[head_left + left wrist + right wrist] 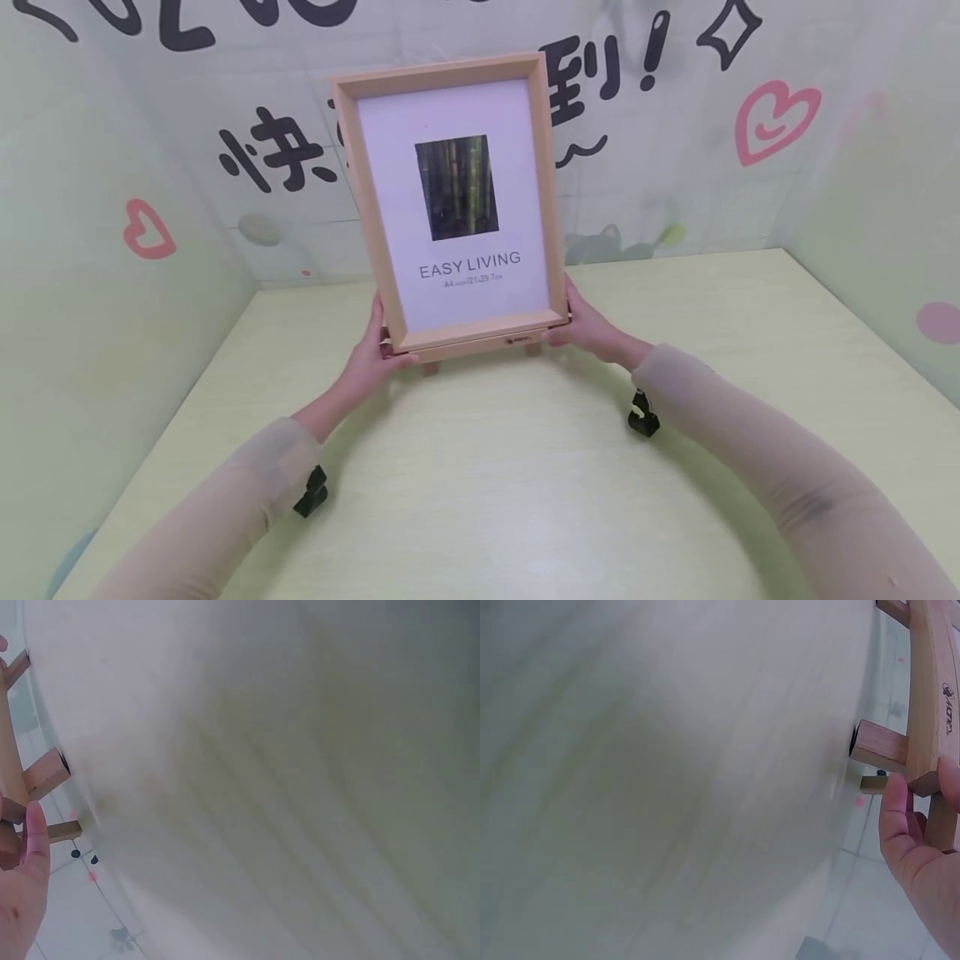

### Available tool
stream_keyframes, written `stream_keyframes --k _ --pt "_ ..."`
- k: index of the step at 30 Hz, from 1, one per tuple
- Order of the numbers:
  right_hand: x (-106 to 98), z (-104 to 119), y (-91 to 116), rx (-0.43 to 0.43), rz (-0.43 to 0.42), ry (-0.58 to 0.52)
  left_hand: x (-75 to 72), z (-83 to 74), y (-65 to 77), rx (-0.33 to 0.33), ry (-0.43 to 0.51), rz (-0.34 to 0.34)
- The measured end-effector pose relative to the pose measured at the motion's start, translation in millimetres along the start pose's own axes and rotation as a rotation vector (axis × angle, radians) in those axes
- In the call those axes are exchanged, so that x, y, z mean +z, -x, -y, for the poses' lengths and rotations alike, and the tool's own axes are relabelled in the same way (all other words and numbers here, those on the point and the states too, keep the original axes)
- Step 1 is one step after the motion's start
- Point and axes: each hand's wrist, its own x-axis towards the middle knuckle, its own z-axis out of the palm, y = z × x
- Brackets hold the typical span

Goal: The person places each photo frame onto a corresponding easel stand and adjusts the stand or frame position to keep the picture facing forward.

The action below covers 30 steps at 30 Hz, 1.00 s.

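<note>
A light wooden picture frame [555,192] stands upright, leaning slightly back, on the ledge [480,343] of a small wooden easel. Its white insert reads "EASY LIVING" below a bamboo picture. At the lower left corner, my left hand [369,354] grips the end of the easel ledge. My right hand [592,327] holds the opposite end at the lower right corner. Stubby easel legs [881,745] show below the ledge in the right wrist view; whether they all touch the table cannot be told. The frame hides most of the easel's back.
A pale wood-grain table [495,467] lies beneath, its back edge near a printed white wall sheet [465,25] with black characters and pink hearts. Side panels [885,208] flank the table. Black wrist mounts [642,417] hang below both sleeves.
</note>
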Motion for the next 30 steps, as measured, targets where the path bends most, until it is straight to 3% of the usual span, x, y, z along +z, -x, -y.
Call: stream_keyframes --k 30 --pt "-15.7 -1.3 17.1 0.01 -0.043 0.017 16.9 -5.6 -16.0 -0.003 -0.039 0.03"
